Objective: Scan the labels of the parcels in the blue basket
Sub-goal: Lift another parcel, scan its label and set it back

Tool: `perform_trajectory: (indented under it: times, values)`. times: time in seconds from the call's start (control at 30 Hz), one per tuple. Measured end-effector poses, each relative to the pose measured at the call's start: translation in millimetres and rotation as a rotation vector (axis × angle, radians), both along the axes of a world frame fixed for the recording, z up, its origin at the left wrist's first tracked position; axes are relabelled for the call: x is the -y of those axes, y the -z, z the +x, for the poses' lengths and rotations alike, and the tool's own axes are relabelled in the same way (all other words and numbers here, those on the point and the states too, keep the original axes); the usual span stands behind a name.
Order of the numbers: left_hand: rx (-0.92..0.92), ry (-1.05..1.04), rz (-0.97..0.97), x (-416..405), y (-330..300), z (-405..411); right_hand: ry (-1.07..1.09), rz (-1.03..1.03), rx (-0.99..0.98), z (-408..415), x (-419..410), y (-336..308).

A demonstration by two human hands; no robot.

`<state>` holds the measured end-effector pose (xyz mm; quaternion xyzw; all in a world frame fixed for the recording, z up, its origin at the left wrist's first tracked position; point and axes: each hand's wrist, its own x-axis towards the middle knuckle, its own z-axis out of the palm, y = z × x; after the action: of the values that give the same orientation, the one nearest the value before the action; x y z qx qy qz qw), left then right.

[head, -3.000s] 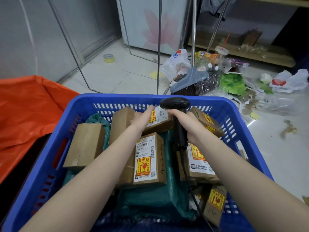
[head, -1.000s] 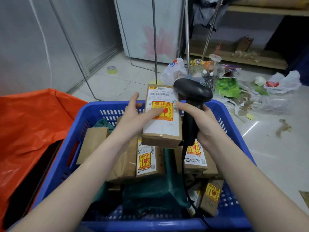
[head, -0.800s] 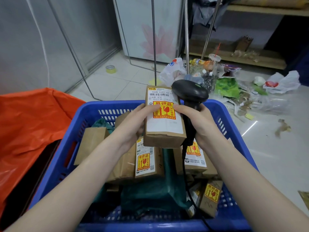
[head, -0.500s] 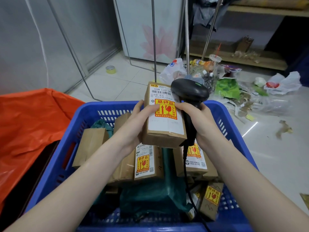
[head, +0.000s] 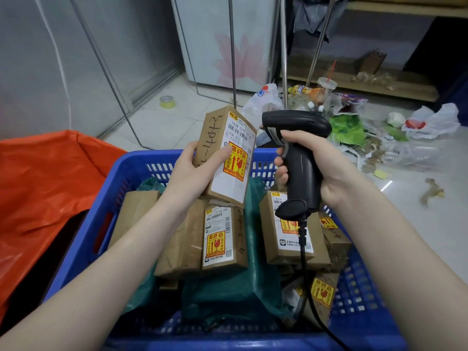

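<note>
Since half a second ago the left hand [head: 195,171] has tilted its gripped box [head: 225,155] leftward, away from the scanner [head: 298,158], which the right hand [head: 326,168] clasps with its head turned toward the label [head: 235,158]. The brown box, held above the basket [head: 83,239], bears a white barcode label with a yellow-red sticker and handwriting down its side.

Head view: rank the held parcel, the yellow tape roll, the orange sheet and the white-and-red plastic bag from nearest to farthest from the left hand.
1. Held parcel: gripped in the left hand, raised over the blue basket.
2. Orange sheet: on the hand's left, beside the basket.
3. Yellow tape roll: on the floor beyond the basket.
4. White-and-red plastic bag: far right on the floor.
</note>
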<state>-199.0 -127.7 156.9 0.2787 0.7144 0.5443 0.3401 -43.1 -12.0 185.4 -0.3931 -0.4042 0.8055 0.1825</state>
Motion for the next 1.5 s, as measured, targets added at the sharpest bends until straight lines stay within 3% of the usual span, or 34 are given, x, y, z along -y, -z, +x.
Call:
perform_trajectory:
  times: [0.5, 1.5]
  values:
    - [-0.074, -0.061, -0.041, -0.9, 2.7, -4.1, -0.034, -0.076, 0.045, -1.2, -0.5, 2.5]
    - [-0.112, -0.094, -0.082, -3.6, 7.8, -9.0, -0.065, -0.008, 0.058, -4.4, 6.2, 1.4]
